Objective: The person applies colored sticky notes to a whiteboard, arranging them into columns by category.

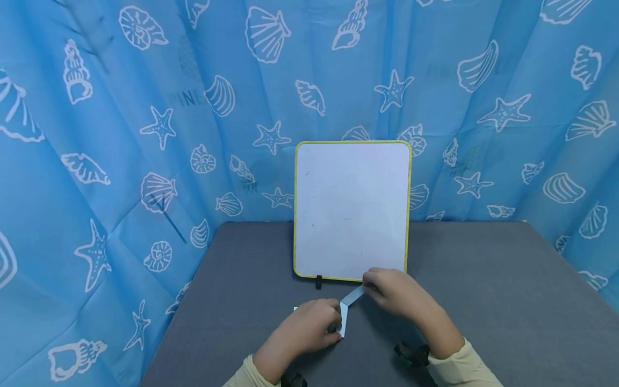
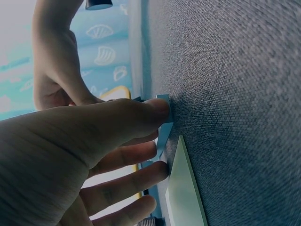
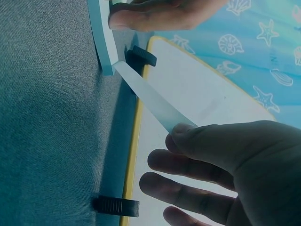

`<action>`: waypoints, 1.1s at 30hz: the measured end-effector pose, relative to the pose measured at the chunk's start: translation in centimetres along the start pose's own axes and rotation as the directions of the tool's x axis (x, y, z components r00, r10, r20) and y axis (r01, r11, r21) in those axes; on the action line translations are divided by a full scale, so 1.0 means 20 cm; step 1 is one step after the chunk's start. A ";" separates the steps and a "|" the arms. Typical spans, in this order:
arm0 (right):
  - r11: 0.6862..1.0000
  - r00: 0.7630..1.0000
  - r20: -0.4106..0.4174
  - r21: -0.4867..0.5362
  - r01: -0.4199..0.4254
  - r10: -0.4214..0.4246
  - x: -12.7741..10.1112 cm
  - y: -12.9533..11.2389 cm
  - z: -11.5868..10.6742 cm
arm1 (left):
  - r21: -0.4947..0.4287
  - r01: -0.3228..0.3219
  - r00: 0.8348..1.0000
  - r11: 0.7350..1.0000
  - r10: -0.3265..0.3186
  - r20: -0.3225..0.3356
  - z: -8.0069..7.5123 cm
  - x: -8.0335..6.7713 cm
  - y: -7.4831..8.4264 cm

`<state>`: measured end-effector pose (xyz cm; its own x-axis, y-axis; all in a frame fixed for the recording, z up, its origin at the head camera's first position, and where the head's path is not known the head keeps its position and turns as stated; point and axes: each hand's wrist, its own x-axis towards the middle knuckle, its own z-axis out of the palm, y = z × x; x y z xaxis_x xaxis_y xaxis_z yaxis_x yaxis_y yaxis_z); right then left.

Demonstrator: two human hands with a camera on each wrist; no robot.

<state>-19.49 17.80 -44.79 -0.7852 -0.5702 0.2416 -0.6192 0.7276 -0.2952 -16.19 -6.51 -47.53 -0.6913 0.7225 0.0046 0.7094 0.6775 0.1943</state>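
Note:
A narrow pale-blue paper strip [image 1: 353, 296] with a sharp bend in it runs between both hands, low over the grey table. My left hand [image 1: 311, 325] pinches its near part between thumb and fingers, close to the tabletop. Thumb and forefinger of my right hand [image 1: 396, 293] grip the far end, raised and angled up to the right. In the right wrist view the strip [image 3: 148, 96] slants from the bend to the right thumb, its other fingers spread. Beside the left fingertips in the left wrist view lies a pale greenish flat piece [image 2: 183, 193], mostly hidden by the hand from the head.
A whiteboard [image 1: 352, 209] with a yellow frame stands upright just behind the hands, on black feet [image 3: 117, 206]. The grey table [image 1: 483, 290] stretches to both sides. A blue curtain [image 1: 193, 134] with white shell prints hangs behind and at the left.

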 end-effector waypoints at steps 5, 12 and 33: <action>1.000 1.000 -0.009 -0.013 -0.007 0.006 0.00 0.00 0.00 | 0.000 0.003 1.000 1.000 -0.003 0.012 0.00 0.01 0.00; 0.999 0.999 0.000 -0.009 -0.033 0.033 0.00 0.01 -0.01 | -0.011 0.026 0.999 1.000 -0.025 0.033 0.00 0.01 0.00; 0.999 0.999 -0.032 -0.015 -0.032 0.031 0.00 0.01 -0.02 | 0.001 0.017 0.999 1.000 -0.017 0.034 -0.01 0.01 0.01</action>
<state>-19.58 18.05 -44.53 -0.8035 -0.5347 0.2617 -0.5938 0.7511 -0.2886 -16.24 -6.31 -47.25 -0.6986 0.7148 -0.0318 0.6974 0.6901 0.1933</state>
